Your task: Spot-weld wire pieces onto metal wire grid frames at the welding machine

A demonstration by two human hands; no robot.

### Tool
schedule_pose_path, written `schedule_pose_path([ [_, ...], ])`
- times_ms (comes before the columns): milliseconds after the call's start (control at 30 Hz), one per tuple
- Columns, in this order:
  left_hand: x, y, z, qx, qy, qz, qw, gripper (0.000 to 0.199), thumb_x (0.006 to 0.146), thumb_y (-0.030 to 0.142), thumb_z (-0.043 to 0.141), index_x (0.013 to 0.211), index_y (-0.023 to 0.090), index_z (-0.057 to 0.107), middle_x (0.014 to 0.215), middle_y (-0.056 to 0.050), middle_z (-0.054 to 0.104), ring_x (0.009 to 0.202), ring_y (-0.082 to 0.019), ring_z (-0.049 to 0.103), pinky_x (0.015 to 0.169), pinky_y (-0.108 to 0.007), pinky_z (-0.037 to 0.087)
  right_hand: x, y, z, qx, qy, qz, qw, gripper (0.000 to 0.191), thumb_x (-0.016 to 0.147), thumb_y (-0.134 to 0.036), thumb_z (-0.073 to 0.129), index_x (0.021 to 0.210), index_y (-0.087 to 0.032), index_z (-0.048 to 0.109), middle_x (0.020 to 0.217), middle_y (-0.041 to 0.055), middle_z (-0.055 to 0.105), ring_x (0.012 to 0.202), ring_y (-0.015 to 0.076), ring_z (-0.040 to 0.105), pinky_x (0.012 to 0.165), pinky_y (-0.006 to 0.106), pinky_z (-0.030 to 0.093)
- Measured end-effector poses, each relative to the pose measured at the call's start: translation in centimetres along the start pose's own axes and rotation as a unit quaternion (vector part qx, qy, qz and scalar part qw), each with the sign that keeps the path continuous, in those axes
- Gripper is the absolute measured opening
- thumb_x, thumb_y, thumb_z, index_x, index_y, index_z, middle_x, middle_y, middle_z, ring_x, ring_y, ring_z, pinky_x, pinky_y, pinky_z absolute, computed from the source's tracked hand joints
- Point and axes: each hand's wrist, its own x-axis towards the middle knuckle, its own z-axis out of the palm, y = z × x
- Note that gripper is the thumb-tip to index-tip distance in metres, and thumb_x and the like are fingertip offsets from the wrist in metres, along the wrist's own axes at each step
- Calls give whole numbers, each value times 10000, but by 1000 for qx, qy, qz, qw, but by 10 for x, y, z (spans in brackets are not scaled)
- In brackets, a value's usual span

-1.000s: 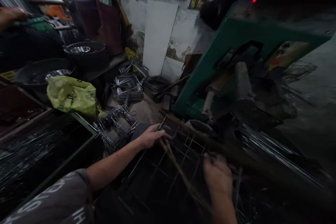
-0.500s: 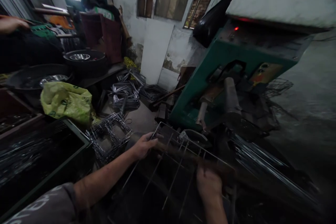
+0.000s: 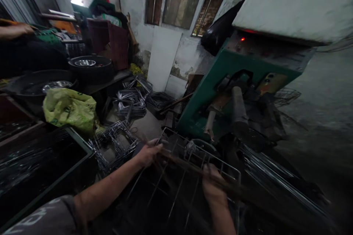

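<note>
- The wire grid (image 3: 177, 192) lies in front of the person, between the left hand (image 3: 151, 152) and the right hand (image 3: 213, 185).
- Its far rim slants from beyond the left hand, away to the right; which side is longer I cannot tell, because the near end is lost in dark.
- The left hand, at the left edge, has its fingers closed on the grid.
- The right hand is over the right part, nearer to the person; blur hides what its fingers hold.
- The grid looks thin, grey and metallic, with rounded rim corners.
- A brown blurred strip (image 3: 190, 166) crosses it; its nature is unclear.
</note>
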Motion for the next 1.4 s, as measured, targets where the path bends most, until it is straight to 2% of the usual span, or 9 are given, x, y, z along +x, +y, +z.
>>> schedule_pose_path([
  [233, 13, 5, 10, -22, 6, 20, 1000, 340, 747, 311, 695, 984, 107, 561, 761, -127, 703, 628, -224, 678, 523, -307, 533, 27, -5, -5, -14, -26, 13, 999, 314, 927, -265, 313, 938, -157, 608, 737, 78, 637, 633, 171, 597, 584, 256, 380],
  [400, 29, -2, 15, -32, 17, 21, 999, 337, 737, 311, 699, 973, 120, 552, 769, -113, 699, 660, -229, 676, 500, -312, 538, 49, -2, -11, -22, -3, -14, 1000, 324, 898, -250, 310, 912, -141, 614, 845, 102, 655, 731, 187, 606, 655, 269, 405],
  [533, 38, -6, 17, -37, 15, 23, 999, 348, 731, 314, 707, 977, 122, 554, 774, -110, 696, 680, -233, 678, 511, -314, 541, 59, 1, -15, -54, -17, -9, 998, 349, 916, -246, 282, 926, -139, 614, 825, 94, 656, 731, 186, 607, 653, 269, 395],
  [767, 50, -11, 19, -47, 7, 25, 999, 334, 733, 306, 704, 973, 122, 562, 773, -102, 690, 695, -237, 680, 506, -309, 542, 69, 6, -16, -60, -25, -5, 998, 326, 931, -221, 307, 959, -117, 615, 885, 107, 667, 804, 189, 614, 667, 256, 382],
  [1000, 54, -13, 20, -45, 5, 33, 998, 320, 742, 300, 698, 965, 112, 568, 799, -110, 687, 683, -221, 673, 500, -299, 542, 71, 4, -22, -44, -60, 21, 997, 310, 947, -219, 303, 950, -142, 603, 854, 81, 665, 786, 179, 612, 639, 250, 366],
  [1167, 58, -18, 13, -46, -3, 23, 999, 315, 768, 296, 667, 999, 118, 550, 803, -116, 688, 681, -235, 678, 516, -326, 547, 70, -2, -24, -56, -78, 57, 994, 349, 957, -245, 272, 1055, -116, 581, 885, 107, 662, 815, 197, 615, 653, 260, 378],
  [1300, 58, -18, 14, -54, -7, 18, 998, 301, 751, 281, 679, 972, 114, 562, 811, -118, 686, 693, -245, 680, 504, -315, 540, 71, -3, -22, -60, -59, 45, 995, 367, 947, -225, 271, 1098, -109, 585, 968, 125, 657, 875, 193, 615, 706, 255, 397],
  [1400, 55, -14, 18, -52, -8, 21, 998, 280, 743, 268, 690, 943, 109, 575, 805, -110, 683, 694, -235, 676, 507, -311, 542, 72, -1, -22, -49, -28, 18, 998, 358, 928, -227, 304, 1096, -132, 606, 934, 103, 665, 868, 186, 619, 714, 251, 411],
])
